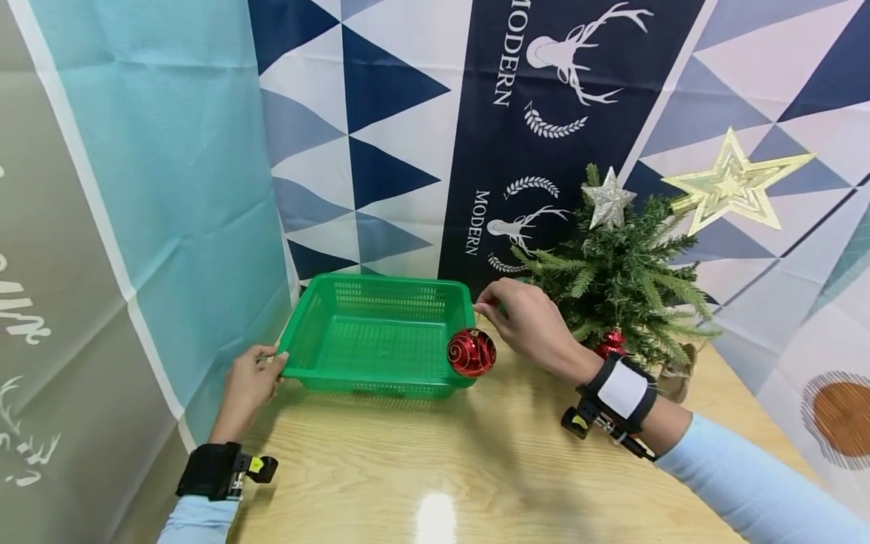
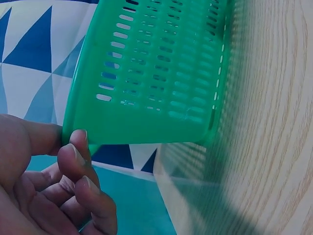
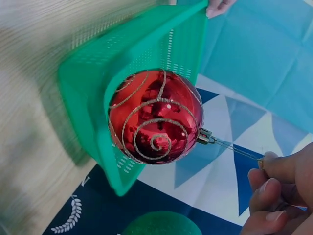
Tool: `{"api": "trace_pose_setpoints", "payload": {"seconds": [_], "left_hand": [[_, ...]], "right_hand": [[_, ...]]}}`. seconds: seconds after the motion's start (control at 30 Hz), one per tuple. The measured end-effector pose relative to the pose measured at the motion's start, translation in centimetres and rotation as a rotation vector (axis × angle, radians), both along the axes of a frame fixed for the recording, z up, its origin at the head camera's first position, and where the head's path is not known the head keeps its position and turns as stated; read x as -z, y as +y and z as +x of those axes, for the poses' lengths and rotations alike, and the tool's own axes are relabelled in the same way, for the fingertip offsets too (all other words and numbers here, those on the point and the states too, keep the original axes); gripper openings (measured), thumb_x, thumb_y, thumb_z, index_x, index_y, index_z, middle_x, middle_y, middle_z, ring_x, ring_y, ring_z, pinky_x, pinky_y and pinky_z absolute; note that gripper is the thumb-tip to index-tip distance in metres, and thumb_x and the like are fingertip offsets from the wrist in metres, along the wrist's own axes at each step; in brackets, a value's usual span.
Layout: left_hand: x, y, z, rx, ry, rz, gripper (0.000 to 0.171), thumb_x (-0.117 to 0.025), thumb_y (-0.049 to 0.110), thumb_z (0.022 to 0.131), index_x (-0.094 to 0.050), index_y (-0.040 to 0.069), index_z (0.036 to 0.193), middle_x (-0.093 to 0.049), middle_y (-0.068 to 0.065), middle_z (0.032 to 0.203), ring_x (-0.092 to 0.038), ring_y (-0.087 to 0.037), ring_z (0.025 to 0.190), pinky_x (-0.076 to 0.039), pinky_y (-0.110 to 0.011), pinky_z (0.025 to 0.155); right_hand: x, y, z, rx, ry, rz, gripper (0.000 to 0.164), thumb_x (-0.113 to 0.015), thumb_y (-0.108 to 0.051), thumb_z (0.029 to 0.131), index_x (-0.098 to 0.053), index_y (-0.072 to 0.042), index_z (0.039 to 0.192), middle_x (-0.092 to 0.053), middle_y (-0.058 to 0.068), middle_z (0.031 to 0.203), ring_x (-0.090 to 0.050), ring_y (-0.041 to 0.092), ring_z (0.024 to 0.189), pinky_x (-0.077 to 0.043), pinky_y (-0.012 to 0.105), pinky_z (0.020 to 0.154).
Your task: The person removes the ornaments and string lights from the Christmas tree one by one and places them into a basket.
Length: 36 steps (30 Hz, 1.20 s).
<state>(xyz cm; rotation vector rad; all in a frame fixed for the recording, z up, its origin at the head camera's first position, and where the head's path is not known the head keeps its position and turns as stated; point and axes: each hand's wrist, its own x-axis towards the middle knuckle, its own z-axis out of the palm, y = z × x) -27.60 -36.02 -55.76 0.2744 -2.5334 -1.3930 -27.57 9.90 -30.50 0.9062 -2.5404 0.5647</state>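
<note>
A red Christmas bauble (image 1: 472, 352) with gold swirls hangs by a thin loop from my right hand (image 1: 533, 325). In the right wrist view, thumb and fingers (image 3: 269, 193) pinch the end of that loop. The bauble overlaps the right rim of a green plastic basket (image 1: 381, 381) in the head view. My left hand (image 1: 251, 381) grips the basket's left front corner, its thumb on the rim and fingers (image 2: 78, 161) beneath, as the left wrist view shows. Nothing lies inside the basket, whose slotted walls and floor are visible.
A small Christmas tree (image 1: 618, 264) stands at the right behind my right hand. It carries a silver star (image 1: 609, 199), a large gold star (image 1: 734, 183) and a red ornament (image 1: 612, 342). Patterned cloth (image 1: 401, 151) hangs behind the wooden table (image 1: 381, 468). A green rounded thing (image 3: 161, 224) shows low in the right wrist view.
</note>
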Motion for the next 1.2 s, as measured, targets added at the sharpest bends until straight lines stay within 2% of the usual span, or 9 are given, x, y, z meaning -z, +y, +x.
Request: {"api": "trace_pose_setpoints", "payload": {"seconds": [0.23, 0.43, 0.6, 0.73, 0.83, 0.97, 1.07, 1.2], "left_hand": [[-1.0, 0.4, 0.2, -0.001, -0.014, -0.001, 0.074, -0.041, 0.068, 0.099, -0.041, 0.019, 0.154, -0.067, -0.006, 0.102, -0.063, -0.028, 0.077, -0.047, -0.040, 0.064], [-0.8, 0.2, -0.1, -0.031, 0.002, -0.013, 0.074, -0.041, 0.069, 0.099, -0.042, 0.020, 0.154, -0.067, -0.006, 0.101, -0.062, -0.028, 0.075, -0.048, -0.040, 0.064], [-0.3, 0.1, -0.4, -0.016, -0.002, -0.017, 0.074, -0.040, 0.071, 0.099, -0.042, 0.021, 0.154, -0.067, -0.005, 0.100, -0.062, -0.028, 0.075, -0.047, -0.040, 0.064], [-0.2, 0.2, 0.0, -0.020, -0.020, -0.021, 0.074, -0.040, 0.069, 0.099, -0.041, 0.019, 0.154, -0.067, -0.007, 0.100, -0.060, -0.028, 0.074, -0.046, -0.040, 0.064], [-0.7, 0.6, 0.6, -0.034, -0.024, -0.037, 0.068, -0.042, 0.064, 0.101, -0.042, 0.018, 0.153, -0.067, -0.006, 0.098, -0.060, -0.025, 0.071, -0.046, -0.038, 0.062], [-2.5, 1.5, 1.7, -0.002, -0.009, 0.027, 0.066, -0.049, 0.057, 0.105, -0.044, 0.010, 0.151, -0.067, -0.011, 0.095, -0.056, -0.021, 0.063, -0.043, -0.038, 0.059], [-3.6, 2.0, 2.3, 0.013, -0.004, 0.074, 0.072, -0.050, 0.059, 0.104, -0.043, 0.005, 0.151, -0.066, -0.014, 0.096, -0.053, -0.019, 0.057, -0.043, -0.040, 0.060], [-3.4, 1.8, 1.8, -0.012, -0.004, 0.057, 0.075, -0.049, 0.066, 0.100, -0.044, 0.011, 0.151, -0.067, -0.012, 0.096, -0.053, -0.011, 0.053, -0.047, -0.038, 0.061]], "right_hand": [[0.4, -0.2, 0.0, -0.005, -0.033, 0.007, 0.008, -0.070, -0.017, 0.101, -0.074, -0.010, 0.098, -0.069, 0.001, 0.090, -0.057, 0.012, 0.071, -0.046, 0.034, 0.066], [0.3, -0.5, -0.4, -0.014, -0.032, -0.001, 0.008, -0.070, -0.017, 0.101, -0.074, -0.011, 0.097, -0.069, 0.000, 0.089, -0.055, 0.010, 0.069, -0.045, 0.034, 0.064], [0.5, -0.4, -0.6, -0.008, -0.022, 0.003, 0.006, -0.072, -0.016, 0.100, -0.074, -0.011, 0.096, -0.069, -0.001, 0.089, -0.055, 0.010, 0.068, -0.044, 0.033, 0.064], [0.9, -0.5, -0.7, -0.010, -0.019, 0.000, 0.006, -0.072, -0.017, 0.099, -0.073, -0.012, 0.096, -0.069, -0.002, 0.088, -0.053, 0.009, 0.066, -0.043, 0.032, 0.062], [1.2, -0.7, -0.7, -0.019, -0.018, -0.010, 0.006, -0.072, -0.017, 0.100, -0.074, -0.012, 0.095, -0.069, -0.002, 0.089, -0.052, 0.008, 0.065, -0.043, 0.031, 0.060], [1.4, -1.0, -0.7, -0.022, -0.009, -0.013, 0.006, -0.073, -0.016, 0.099, -0.074, -0.013, 0.095, -0.069, -0.002, 0.089, -0.053, 0.006, 0.065, -0.043, 0.030, 0.059], [1.4, -1.2, -0.7, -0.027, -0.001, -0.011, 0.005, -0.073, -0.016, 0.099, -0.074, -0.012, 0.095, -0.069, -0.002, 0.089, -0.054, 0.007, 0.066, -0.044, 0.030, 0.059], [1.3, -1.6, -0.9, -0.035, 0.017, -0.014, 0.006, -0.073, -0.016, 0.099, -0.074, -0.012, 0.095, -0.068, -0.002, 0.088, -0.057, 0.008, 0.069, -0.046, 0.030, 0.061]]}}
